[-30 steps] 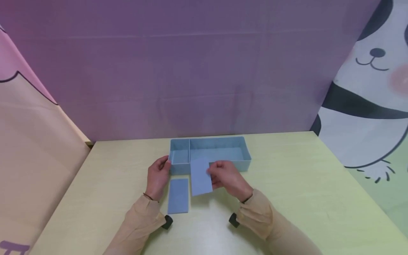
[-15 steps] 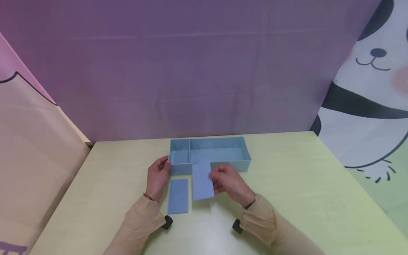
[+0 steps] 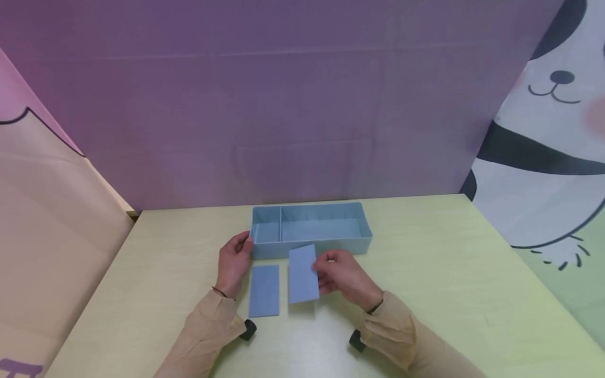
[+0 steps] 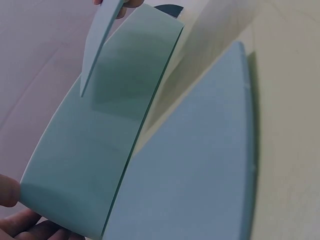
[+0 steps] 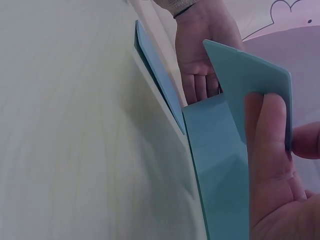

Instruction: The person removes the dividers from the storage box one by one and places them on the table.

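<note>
In the head view my right hand (image 3: pixel 342 275) pinches a flat blue rectangular panel (image 3: pixel 303 275) by its right edge, thumb on one face and fingers behind. The panel tilts upright just in front of a light blue storage box (image 3: pixel 340 245). The box has a narrow left compartment and a wider right one. At its left end my left hand (image 3: pixel 233 265) holds the corner; the left wrist view has these fingers (image 4: pixel 35 225) against the end wall. A second blue panel (image 3: pixel 264 290) lies flat on the table, in front of the box's left part.
The pale table (image 3: pixel 439 283) runs back to a purple curtain (image 3: pixel 302 115), close behind the box. A panda-printed sheet (image 3: pixel 543 205) hangs at the right and a beige one (image 3: pixel 47 220) at the left. Small black devices sit at both cuffs.
My right hand has drawn the held panel down and slightly right, off the box's opening to before its front wall. The left hand, the box and the lying panel keep their places.
</note>
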### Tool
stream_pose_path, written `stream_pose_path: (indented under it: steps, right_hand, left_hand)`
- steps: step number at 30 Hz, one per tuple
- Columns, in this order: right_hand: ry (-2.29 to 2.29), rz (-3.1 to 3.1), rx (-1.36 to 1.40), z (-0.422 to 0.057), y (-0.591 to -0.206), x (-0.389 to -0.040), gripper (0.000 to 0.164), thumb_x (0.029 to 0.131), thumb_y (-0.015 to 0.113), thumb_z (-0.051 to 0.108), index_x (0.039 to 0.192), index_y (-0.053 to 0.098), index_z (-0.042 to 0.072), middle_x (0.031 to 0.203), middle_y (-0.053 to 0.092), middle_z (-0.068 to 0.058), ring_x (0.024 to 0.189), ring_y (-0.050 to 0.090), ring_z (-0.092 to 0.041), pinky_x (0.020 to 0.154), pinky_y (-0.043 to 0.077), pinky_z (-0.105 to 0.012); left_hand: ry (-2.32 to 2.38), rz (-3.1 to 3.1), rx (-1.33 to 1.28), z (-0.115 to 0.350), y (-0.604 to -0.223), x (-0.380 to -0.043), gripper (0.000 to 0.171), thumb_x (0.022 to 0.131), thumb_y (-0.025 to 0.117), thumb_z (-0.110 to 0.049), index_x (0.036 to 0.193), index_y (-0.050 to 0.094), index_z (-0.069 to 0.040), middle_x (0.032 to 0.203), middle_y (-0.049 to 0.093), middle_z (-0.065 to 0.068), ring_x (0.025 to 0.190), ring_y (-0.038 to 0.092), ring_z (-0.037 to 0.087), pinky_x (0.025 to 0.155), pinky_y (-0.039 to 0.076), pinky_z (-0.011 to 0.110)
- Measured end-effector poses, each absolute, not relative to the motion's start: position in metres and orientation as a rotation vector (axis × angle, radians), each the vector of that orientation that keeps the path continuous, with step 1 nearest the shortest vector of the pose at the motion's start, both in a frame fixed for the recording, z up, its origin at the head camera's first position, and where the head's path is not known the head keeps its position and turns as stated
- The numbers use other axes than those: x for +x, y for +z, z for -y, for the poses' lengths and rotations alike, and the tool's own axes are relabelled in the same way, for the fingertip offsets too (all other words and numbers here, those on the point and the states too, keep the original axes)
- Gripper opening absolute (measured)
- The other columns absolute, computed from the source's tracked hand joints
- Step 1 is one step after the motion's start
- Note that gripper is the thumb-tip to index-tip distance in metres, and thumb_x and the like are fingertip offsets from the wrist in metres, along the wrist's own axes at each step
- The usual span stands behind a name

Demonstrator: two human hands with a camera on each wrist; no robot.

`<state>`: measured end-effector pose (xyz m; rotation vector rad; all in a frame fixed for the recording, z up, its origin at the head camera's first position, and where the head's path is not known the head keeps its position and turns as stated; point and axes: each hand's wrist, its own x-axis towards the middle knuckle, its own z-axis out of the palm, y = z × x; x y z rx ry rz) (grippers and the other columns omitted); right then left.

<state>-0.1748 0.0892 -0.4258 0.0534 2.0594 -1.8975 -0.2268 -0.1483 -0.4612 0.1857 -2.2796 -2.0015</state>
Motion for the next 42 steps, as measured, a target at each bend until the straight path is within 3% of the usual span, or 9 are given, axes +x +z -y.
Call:
stream_pose_path:
  steps: [22,42]
  right_hand:
    - [-1.853,-1.983,0.076,-0.094,-0.441,-0.163,0.015,0.079,0.059,0.012,0.082,0.056,-0.003,0.065,0.061,-0.008,0.058,0.058,-0.025,0.05,0.053,-0.033]
    - [-1.816,-1.989,0.091,-0.096,-0.45,-0.165,0.022,0.08,0.061,0.014,0.089,0.056,-0.006,0.068,0.062,-0.01,0.059,0.058,-0.024,0.051,0.052,-0.031]
  left_hand:
    - [-1.993,2.269,0.182,0.145,-0.46,-0.216,0.034,0.092,0.049,-0.02,0.12,0.051,-0.002,0.118,0.055,0.019,0.099,0.05,0.018,0.087,0.043,0.039]
    - [-2.006,2.273,0.19,0.145,-0.46,-0.215,0.034,0.092,0.049,-0.022,0.121,0.05,-0.004,0.118,0.055,0.017,0.099,0.05,0.017,0.087,0.043,0.039]
